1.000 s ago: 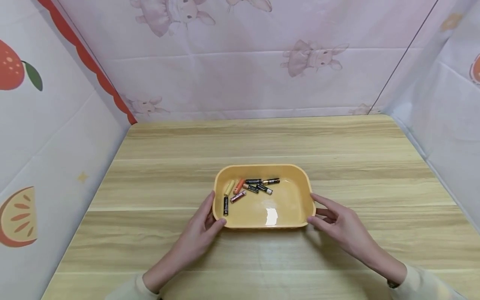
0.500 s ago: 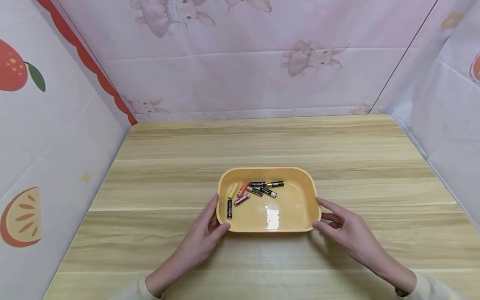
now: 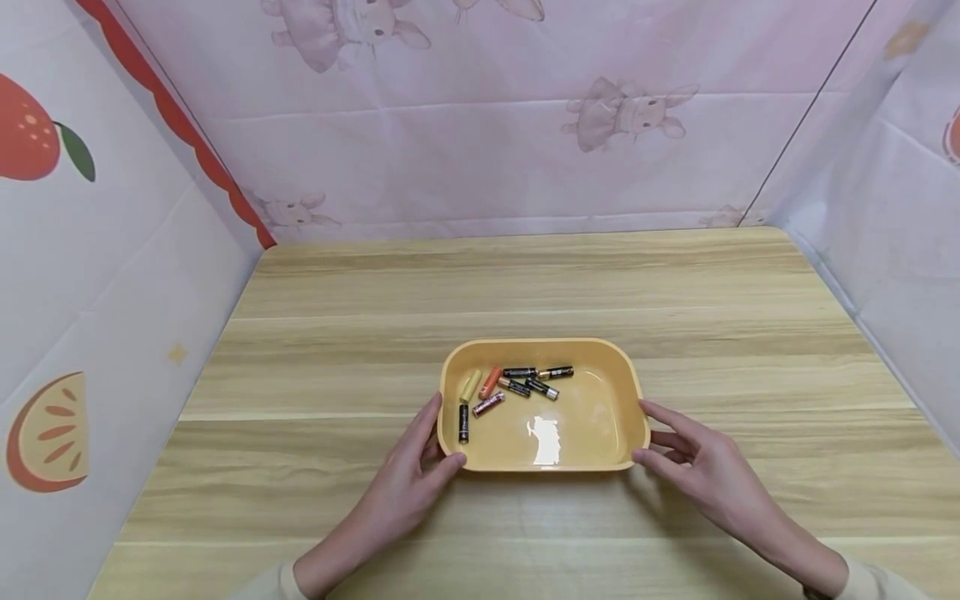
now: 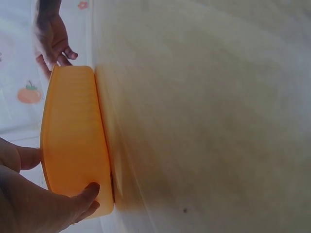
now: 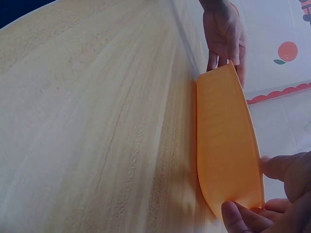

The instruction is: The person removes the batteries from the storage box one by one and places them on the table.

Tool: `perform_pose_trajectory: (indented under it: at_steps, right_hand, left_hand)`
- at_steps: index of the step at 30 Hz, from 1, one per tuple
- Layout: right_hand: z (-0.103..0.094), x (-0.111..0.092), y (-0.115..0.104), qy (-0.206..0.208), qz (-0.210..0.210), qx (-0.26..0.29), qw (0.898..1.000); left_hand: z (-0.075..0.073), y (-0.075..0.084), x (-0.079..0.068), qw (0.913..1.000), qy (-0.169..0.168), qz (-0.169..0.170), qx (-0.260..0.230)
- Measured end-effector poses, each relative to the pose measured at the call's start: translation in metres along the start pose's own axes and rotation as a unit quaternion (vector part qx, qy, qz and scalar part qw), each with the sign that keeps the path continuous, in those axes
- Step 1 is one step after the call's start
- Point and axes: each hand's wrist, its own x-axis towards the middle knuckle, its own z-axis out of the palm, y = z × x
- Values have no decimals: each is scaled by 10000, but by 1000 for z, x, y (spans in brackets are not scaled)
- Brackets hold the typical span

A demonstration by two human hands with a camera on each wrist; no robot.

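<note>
A yellow plastic bin (image 3: 585, 433) with rounded corners stands on the wooden table. My left hand (image 3: 408, 471) holds its left end, with the thumb at the near corner of the rim and the fingers along the side. The right hand (image 3: 712, 467) grips the opposite end in much the same way. Inside, bunched toward the left and back, lie loose batteries: a yellow battery (image 3: 471, 386), an orange battery (image 3: 490, 382), a dark red battery (image 3: 488, 404) and several black ones. One black battery (image 3: 463, 423) lies apart near the left wall. Both wrist views show the bin's outer wall, with fingertips against it.
The wooden table (image 3: 315, 333) extends around the bin on all sides. A pink rabbit-print cloth (image 3: 480, 158) hangs behind it. White fruit-print sheets line the left side (image 3: 150, 275) and the right side (image 3: 900, 225).
Both hands have slid the bin slightly to the right and nearer to the person. The batteries have travelled along with it, in about the same arrangement.
</note>
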Motion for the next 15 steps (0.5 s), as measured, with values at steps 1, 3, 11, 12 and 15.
perform_pose_trajectory:
  at_steps: [1, 3, 11, 12, 15]
  right_hand:
    - [0, 0, 0, -4, 7, -10, 10000]
    - [0, 0, -1, -6, 4, -55, 10000]
    - [-1, 2, -2, 9, -52, -397, 9992]
    - [-1, 2, -2, 6, -66, -419, 9991]
    - [-1, 3, -1, 21, -175, -466, 9988]
  left_hand:
    - [0, 0, 0, 10000, 12, -8, 12]
    - [0, 0, 0, 10000, 18, -20, 19]
    - [-2, 0, 1, 9998, -9, 46, 189]
    - [-2, 0, 1, 9998, -14, 52, 212]
    - [-3, 0, 2, 9997, -40, 37, 245]
